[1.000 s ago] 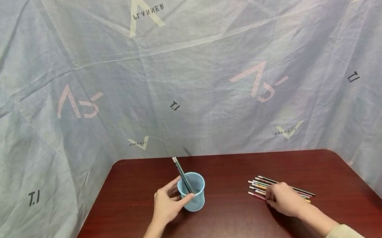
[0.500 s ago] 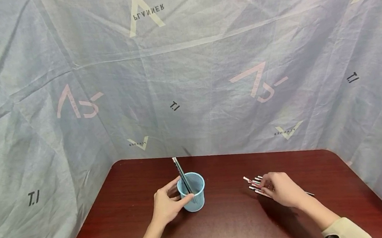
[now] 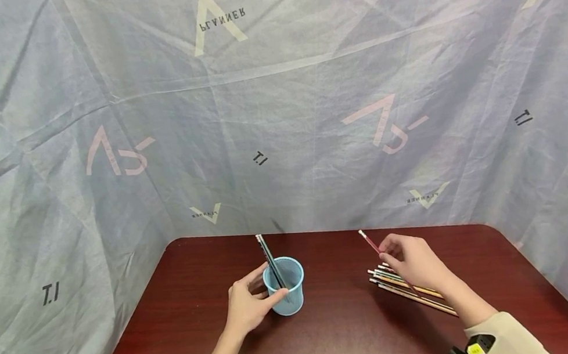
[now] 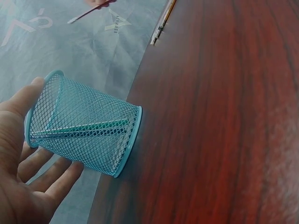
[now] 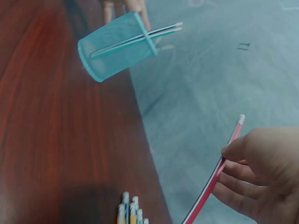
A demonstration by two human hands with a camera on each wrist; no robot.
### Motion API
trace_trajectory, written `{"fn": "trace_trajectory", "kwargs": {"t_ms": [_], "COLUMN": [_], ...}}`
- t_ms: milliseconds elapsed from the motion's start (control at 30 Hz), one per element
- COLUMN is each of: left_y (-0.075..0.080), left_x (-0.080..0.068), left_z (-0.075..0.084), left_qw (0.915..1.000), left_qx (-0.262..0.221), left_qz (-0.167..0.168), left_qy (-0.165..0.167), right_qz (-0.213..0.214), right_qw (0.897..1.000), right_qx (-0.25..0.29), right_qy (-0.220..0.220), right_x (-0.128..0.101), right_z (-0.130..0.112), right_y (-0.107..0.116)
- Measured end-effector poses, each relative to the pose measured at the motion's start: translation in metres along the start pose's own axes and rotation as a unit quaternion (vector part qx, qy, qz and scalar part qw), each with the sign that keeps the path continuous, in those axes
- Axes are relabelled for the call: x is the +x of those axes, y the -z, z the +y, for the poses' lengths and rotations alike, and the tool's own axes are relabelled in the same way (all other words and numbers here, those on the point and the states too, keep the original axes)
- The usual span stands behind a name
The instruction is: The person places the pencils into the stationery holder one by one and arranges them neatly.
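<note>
My left hand (image 3: 250,304) grips a light-blue mesh pen cup (image 3: 295,299) by its rim and side, the thumb on the near side. The cup stands upright on the table. Inside it lean two pencils (image 5: 163,32), one dark and one green, with white eraser ends up. My right hand (image 3: 415,256) pinches a red pencil (image 5: 209,188) between thumb and fingers, raised above the table and tilted, its white eraser end pointing up and left. Under that hand lies a loose bunch of several pencils (image 3: 417,298), partly hidden by the hand and wrist.
The dark red wooden table (image 3: 335,346) has rounded far corners. A grey printed cloth (image 3: 287,112) hangs behind it and along both sides. A dark device with a yellow label (image 3: 475,350) sits on the right wrist.
My right hand has picked the red pencil out of the bunch and lifted it up off the table. The left hand and the cup have stayed in place.
</note>
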State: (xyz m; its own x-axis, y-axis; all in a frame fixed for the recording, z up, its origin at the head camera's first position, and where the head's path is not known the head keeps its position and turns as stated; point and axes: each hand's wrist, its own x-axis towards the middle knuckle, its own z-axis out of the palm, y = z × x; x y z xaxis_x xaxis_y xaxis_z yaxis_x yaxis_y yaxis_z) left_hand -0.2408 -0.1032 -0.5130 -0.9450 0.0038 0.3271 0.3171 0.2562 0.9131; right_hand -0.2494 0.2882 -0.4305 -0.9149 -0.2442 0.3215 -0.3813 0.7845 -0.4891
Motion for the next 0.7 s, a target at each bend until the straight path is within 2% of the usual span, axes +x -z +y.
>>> {"fn": "trace_trajectory", "kwargs": {"t_ms": [133, 433, 700], "left_y": [0.000, -0.001, 0.000], "left_x": [0.000, 0.000, 0.000], "left_z": [0.000, 0.000, 0.001], "left_qw": [1.0000, 0.9999, 1.0000], "left_qx": [-0.004, -0.010, -0.004], "left_qz": [0.003, 0.003, 0.002], "left_qy": [-0.007, -0.004, 0.000], "right_qz": [0.022, 0.067, 0.107], "right_qw": [0.999, 0.996, 0.989], "right_qx": [0.023, 0.055, 0.087], "right_qy": [-0.010, 0.018, 0.052], "right_x": [0.007, 0.025, 0.038], "right_z": [-0.009, -0.032, -0.055], "right_y": [0.000, -0.007, -0.011]}}
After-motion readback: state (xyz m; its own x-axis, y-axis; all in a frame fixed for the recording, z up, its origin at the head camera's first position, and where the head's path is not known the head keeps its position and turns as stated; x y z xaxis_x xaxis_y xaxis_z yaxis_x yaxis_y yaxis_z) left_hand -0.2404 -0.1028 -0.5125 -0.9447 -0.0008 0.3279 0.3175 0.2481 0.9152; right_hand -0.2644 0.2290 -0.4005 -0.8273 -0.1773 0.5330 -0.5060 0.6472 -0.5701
